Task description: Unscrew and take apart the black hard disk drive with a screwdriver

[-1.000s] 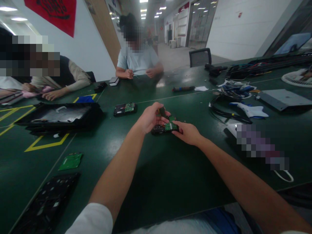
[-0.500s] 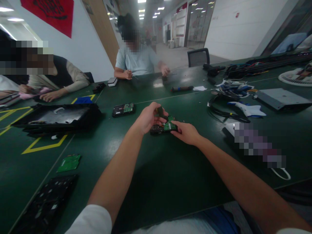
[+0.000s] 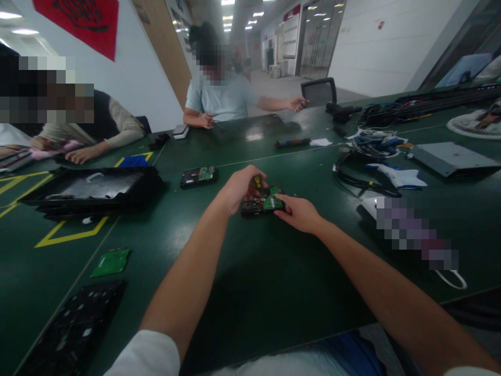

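A hard drive (image 3: 256,211) with a black body and a green circuit board lies on the table in front of me. My right hand (image 3: 299,211) grips its right end between thumb and fingers. Closed above the drive's left part, my left hand (image 3: 243,187) holds a short screwdriver (image 3: 257,181) with a dark and yellow handle. The screwdriver's tip is hidden near the drive. A second hard drive (image 3: 199,176) rests to the left, beyond my left forearm. Closer to me on the left lies a loose green circuit board (image 3: 111,262).
Black trays (image 3: 94,189) and a dark panel (image 3: 74,329) occupy the left side. On the right are cables (image 3: 371,141), a silver box (image 3: 456,158) and a white-blue star-shaped thing (image 3: 401,175). Two people sit across the green table (image 3: 250,292).
My left hand has turned around the screwdriver, and its yellow part now shows. The right hand stays on the drive. The person opposite has moved one hand outward, toward the right of the view.
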`<state>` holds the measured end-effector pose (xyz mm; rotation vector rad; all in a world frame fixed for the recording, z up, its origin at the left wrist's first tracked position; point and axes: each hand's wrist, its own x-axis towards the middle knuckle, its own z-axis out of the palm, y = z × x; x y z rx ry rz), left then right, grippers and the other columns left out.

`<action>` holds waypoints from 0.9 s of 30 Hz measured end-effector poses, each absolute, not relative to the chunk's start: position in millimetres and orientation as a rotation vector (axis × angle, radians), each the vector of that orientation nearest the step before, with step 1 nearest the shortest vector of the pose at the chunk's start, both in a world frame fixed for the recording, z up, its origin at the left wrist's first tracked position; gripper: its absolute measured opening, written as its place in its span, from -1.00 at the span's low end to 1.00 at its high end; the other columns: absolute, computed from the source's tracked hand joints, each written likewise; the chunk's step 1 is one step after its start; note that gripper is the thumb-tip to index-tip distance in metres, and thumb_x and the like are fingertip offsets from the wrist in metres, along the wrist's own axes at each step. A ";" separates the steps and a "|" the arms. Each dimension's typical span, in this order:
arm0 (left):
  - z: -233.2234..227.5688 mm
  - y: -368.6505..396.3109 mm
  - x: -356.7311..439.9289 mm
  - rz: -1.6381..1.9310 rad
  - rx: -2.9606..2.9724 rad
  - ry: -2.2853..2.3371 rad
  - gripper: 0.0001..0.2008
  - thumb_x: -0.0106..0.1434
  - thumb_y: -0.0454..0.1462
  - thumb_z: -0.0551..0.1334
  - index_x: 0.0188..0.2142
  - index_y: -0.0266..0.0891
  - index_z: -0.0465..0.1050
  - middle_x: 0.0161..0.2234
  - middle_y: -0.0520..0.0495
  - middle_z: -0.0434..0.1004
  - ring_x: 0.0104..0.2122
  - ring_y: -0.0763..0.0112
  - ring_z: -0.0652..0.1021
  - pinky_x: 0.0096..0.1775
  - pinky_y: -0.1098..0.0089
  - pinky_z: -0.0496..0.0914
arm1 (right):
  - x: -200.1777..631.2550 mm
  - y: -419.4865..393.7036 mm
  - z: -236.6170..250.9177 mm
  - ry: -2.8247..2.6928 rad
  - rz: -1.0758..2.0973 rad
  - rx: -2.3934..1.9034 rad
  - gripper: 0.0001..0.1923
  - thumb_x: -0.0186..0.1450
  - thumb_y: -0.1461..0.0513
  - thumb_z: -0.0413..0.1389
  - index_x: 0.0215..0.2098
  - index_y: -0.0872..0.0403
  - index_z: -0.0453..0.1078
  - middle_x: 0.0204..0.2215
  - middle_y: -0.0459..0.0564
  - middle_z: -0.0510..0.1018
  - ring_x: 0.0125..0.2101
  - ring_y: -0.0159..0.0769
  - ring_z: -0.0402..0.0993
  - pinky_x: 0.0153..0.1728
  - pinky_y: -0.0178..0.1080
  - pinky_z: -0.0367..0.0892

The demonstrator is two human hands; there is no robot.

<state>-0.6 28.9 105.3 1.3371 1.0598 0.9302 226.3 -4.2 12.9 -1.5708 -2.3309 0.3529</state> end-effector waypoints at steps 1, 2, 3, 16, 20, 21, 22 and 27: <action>104.6 29.4 -0.6 0.946 1.364 1.070 -0.66 0.29 -0.06 0.19 -0.28 -0.26 0.62 -0.26 -0.20 0.67 -0.43 0.35 0.50 -0.47 0.41 0.31 | 226.3 -4.0 12.4 -2.329 0.350 -1.574 -0.45 0.50 0.05 0.18 0.39 0.00 0.32 -0.29 -0.06 0.65 -0.31 -0.21 0.55 -0.34 -0.20 0.21; 104.2 29.7 -0.7 0.965 1.392 1.078 -0.66 0.29 -0.07 0.18 -0.31 -0.27 0.62 -0.26 -0.21 0.67 -0.40 0.34 0.51 -0.45 0.42 0.31 | 226.3 -3.7 11.9 -2.329 0.346 -1.576 -0.44 0.50 0.05 0.18 0.40 0.00 0.32 -0.29 -0.06 0.65 -0.31 -0.21 0.55 -0.34 -0.20 0.21; 103.9 29.8 -0.7 0.987 1.416 1.085 -0.65 0.29 -0.07 0.18 -0.33 -0.27 0.63 -0.24 -0.21 0.67 -0.37 0.33 0.52 -0.44 0.42 0.32 | 226.3 -3.6 11.4 -2.329 0.341 -1.578 -0.44 0.50 0.04 0.18 0.40 0.00 0.32 -0.30 -0.06 0.65 -0.31 -0.21 0.55 -0.33 -0.20 0.22; 108.8 23.5 -0.2 1.030 1.471 1.025 -0.69 0.26 -0.09 0.23 -0.27 -0.25 0.66 -0.13 -0.21 0.65 -0.08 0.17 0.56 -0.39 0.43 0.37 | 226.6 -2.6 8.7 -2.309 0.348 -1.569 -0.41 0.49 0.05 0.21 0.42 0.01 0.31 -0.29 -0.07 0.65 -0.33 -0.23 0.53 -0.35 -0.22 0.19; 107.1 25.5 -1.1 1.049 1.412 1.015 -0.68 0.27 -0.08 0.25 -0.24 -0.26 0.66 -0.14 -0.22 0.66 -0.09 0.16 0.58 -0.39 0.42 0.39 | 226.9 -2.0 8.2 -2.311 0.357 -1.559 -0.43 0.49 0.06 0.21 0.41 0.00 0.32 -0.30 -0.08 0.65 -0.35 -0.25 0.51 -0.37 -0.22 0.17; 106.6 25.8 -1.1 1.050 1.393 1.004 -0.68 0.27 -0.08 0.26 -0.23 -0.26 0.66 -0.15 -0.22 0.66 -0.10 0.17 0.58 -0.39 0.42 0.39 | 226.8 -2.2 8.6 -2.312 0.360 -1.562 -0.43 0.49 0.06 0.21 0.40 0.00 0.32 -0.30 -0.08 0.64 -0.35 -0.25 0.51 -0.37 -0.22 0.17; 106.3 25.9 -0.8 1.049 1.370 0.989 -0.69 0.27 -0.07 0.27 -0.22 -0.26 0.65 -0.15 -0.22 0.66 -0.12 0.18 0.59 -0.39 0.42 0.40 | 226.7 -2.6 9.1 -2.311 0.362 -1.565 -0.44 0.49 0.06 0.21 0.40 0.00 0.33 -0.30 -0.08 0.64 -0.35 -0.25 0.51 -0.37 -0.22 0.17; 104.9 25.2 3.3 0.999 1.215 0.878 -0.72 0.26 -0.09 0.29 -0.23 -0.26 0.63 -0.20 -0.19 0.66 -0.15 0.22 0.62 -0.31 0.39 0.53 | 226.0 -5.1 11.7 -2.305 0.350 -1.554 -0.46 0.48 0.07 0.22 0.38 -0.02 0.34 -0.29 -0.08 0.64 -0.34 -0.25 0.52 -0.35 -0.22 0.17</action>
